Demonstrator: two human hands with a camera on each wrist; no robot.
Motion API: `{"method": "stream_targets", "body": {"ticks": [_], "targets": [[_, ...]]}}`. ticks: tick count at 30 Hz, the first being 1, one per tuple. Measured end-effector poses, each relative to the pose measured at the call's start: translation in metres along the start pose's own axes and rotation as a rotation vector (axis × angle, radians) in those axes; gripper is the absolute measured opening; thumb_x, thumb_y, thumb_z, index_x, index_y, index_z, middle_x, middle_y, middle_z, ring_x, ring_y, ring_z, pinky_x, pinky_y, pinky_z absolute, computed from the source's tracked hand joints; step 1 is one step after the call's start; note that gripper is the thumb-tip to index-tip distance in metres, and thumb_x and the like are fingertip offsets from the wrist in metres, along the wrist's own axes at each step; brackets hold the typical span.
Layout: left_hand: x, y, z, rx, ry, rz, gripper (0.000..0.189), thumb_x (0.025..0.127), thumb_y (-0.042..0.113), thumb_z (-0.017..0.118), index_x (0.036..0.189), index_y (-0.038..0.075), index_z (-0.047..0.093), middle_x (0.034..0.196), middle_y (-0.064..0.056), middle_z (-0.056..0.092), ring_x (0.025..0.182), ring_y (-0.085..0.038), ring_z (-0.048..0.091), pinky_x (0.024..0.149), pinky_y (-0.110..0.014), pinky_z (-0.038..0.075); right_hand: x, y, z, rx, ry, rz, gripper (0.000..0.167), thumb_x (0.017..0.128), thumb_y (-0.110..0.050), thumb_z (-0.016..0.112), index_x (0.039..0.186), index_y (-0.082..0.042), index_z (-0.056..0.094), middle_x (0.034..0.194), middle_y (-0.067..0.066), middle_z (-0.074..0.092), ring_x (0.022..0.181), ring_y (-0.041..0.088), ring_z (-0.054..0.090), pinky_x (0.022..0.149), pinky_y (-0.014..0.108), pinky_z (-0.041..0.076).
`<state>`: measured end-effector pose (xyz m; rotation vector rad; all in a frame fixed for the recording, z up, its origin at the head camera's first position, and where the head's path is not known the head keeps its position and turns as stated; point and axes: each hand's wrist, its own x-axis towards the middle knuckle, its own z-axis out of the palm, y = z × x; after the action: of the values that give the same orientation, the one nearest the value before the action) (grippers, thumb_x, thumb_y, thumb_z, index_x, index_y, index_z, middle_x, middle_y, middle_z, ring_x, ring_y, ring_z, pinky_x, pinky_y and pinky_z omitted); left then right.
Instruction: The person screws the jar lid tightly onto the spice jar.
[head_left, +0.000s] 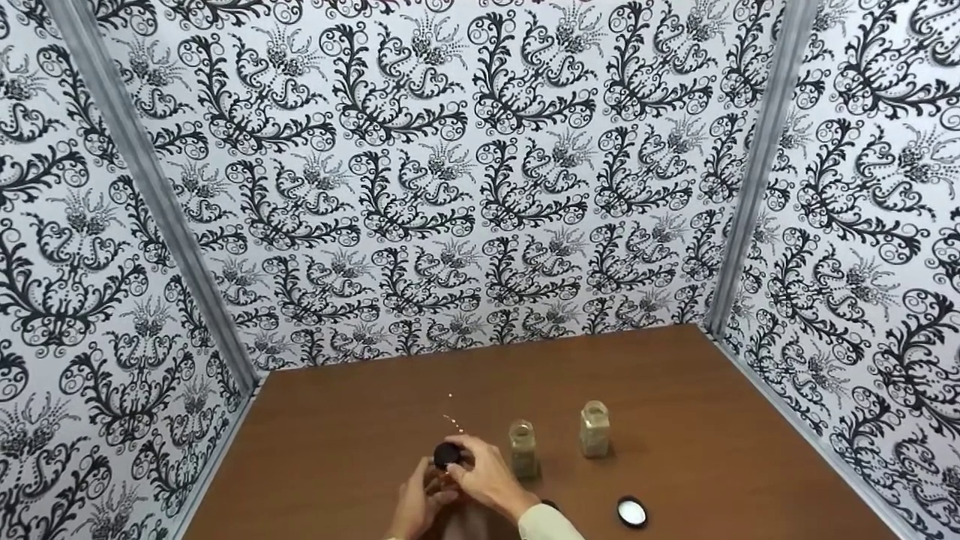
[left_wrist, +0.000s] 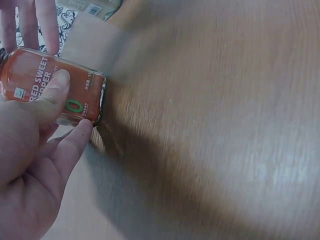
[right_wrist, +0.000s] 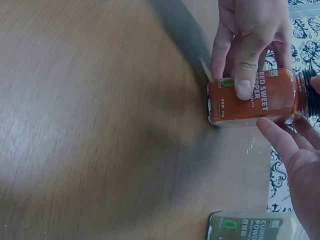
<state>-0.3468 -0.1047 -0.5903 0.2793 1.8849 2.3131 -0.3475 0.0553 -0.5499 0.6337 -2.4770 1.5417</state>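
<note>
My left hand (left_wrist: 30, 160) grips a glass spice jar (left_wrist: 77, 90) of red powder, its label reading "RED SWEET PEPPER". In the right wrist view the thumb lies across the label, and the jar's base is close to the tabletop. My right hand (head_left: 487, 474) pinches the black cap (head_left: 447, 455) at the jar's neck, one finger along the glass. To the right of the hands stands an uncapped glass jar (head_left: 523, 454), with a second uncapped jar (head_left: 595, 433) farther right. The label of a cumin powder jar (right_wrist: 245, 227) shows in the right wrist view.
A black lid (head_left: 631, 512) with a white inside lies on the brown table (head_left: 360, 405) at right. Another dark round piece (head_left: 550, 504) is partly hidden by the right wrist. Small pale specks (head_left: 452, 422) lie beyond the hands. Patterned wall panels (head_left: 480, 187) enclose the table.
</note>
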Motion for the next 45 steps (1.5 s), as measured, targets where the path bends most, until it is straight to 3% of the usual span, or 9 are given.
{"method": "stream_targets", "body": {"ticks": [3,6,12,17,21,27,34,41,45], "targets": [[-0.0035,0.0027,-0.0018,0.372,-0.021,0.171,0.039,0.091,0.008,0.068,0.121,-0.012,0.052,0.116,-0.02,0.071,0.099,-0.011,0.069,0.083,-0.027,0.059,0.0001,0.0007,-0.0003,0.027,-0.011,0.019,0.037,0.091,-0.007,0.066,0.128,-0.006,0.062,0.122,0.017,0.067,0.112,0.032,0.068,0.096,0.037,0.056],[-0.0057,0.0047,-0.0032,0.609,0.001,0.288,0.052,0.081,0.013,0.078,0.121,-0.008,0.054,0.12,-0.027,0.068,0.104,-0.014,0.069,0.087,-0.033,0.059,0.0014,0.0016,-0.0002,0.035,-0.011,0.026,0.034,0.092,-0.009,0.066,0.126,-0.006,0.062,0.118,0.013,0.069,0.11,0.031,0.069,0.096,0.037,0.056],[-0.0044,0.0042,-0.0035,0.49,-0.034,0.246,0.049,0.081,0.002,0.075,0.122,-0.011,0.052,0.121,-0.032,0.066,0.102,-0.016,0.07,0.087,-0.036,0.059,0.003,0.0021,0.0013,0.019,0.019,0.022,0.031,0.089,-0.009,0.07,0.119,-0.007,0.062,0.115,0.011,0.07,0.108,0.029,0.07,0.095,0.037,0.056],[-0.004,0.0034,-0.0053,0.562,-0.016,0.237,0.048,0.081,0.004,0.078,0.121,-0.007,0.055,0.117,-0.026,0.069,0.1,-0.016,0.07,0.086,-0.035,0.059,0.002,0.0012,0.0018,0.042,0.012,0.039,0.033,0.088,-0.012,0.074,0.117,-0.008,0.059,0.115,0.012,0.069,0.107,0.03,0.071,0.092,0.035,0.057],[-0.004,0.0028,-0.0073,0.625,0.003,0.266,0.051,0.079,0.01,0.08,0.121,-0.006,0.056,0.117,-0.025,0.07,0.103,-0.012,0.068,0.089,-0.038,0.058,0.0013,-0.0013,0.001,0.028,-0.018,0.038,0.043,0.089,-0.019,0.074,0.128,-0.008,0.058,0.124,0.014,0.066,0.112,0.032,0.068,0.095,0.037,0.056],[-0.0034,-0.0008,-0.0081,0.588,0.002,0.265,0.049,0.079,0.006,0.08,0.12,-0.007,0.055,0.113,-0.026,0.07,0.098,-0.011,0.07,0.086,-0.031,0.059,0.001,-0.003,0.0004,-0.069,-0.045,0.017,0.04,0.092,-0.017,0.068,0.132,-0.012,0.061,0.122,0.013,0.065,0.112,0.031,0.064,0.095,0.044,0.054],[0.0021,-0.0011,-0.0052,0.118,-0.039,0.043,0.046,0.093,0.0,0.064,0.127,-0.019,0.039,0.117,-0.015,0.069,0.097,-0.011,0.068,0.078,-0.024,0.057,0.0037,-0.0016,0.0007,-0.012,-0.032,0.05,0.034,0.092,-0.011,0.068,0.124,-0.01,0.062,0.116,0.01,0.063,0.111,0.03,0.066,0.094,0.044,0.055],[0.0017,-0.0012,-0.0075,0.385,-0.06,0.199,0.051,0.081,0.001,0.077,0.121,-0.014,0.049,0.12,-0.032,0.065,0.098,0.001,0.065,0.085,-0.025,0.057,0.0038,-0.0004,-0.0008,0.024,-0.003,0.031,0.037,0.088,-0.02,0.077,0.115,-0.007,0.056,0.112,0.011,0.066,0.105,0.028,0.071,0.088,0.036,0.058],[-0.0004,-0.0009,-0.0095,0.568,-0.04,0.279,0.05,0.08,0.005,0.079,0.12,-0.01,0.053,0.119,-0.03,0.067,0.102,-0.003,0.066,0.09,-0.037,0.058,0.0015,-0.0025,-0.0017,0.008,-0.024,0.057,0.051,0.087,-0.028,0.078,0.127,-0.009,0.054,0.122,0.016,0.065,0.108,0.031,0.069,0.091,0.043,0.057]]}}
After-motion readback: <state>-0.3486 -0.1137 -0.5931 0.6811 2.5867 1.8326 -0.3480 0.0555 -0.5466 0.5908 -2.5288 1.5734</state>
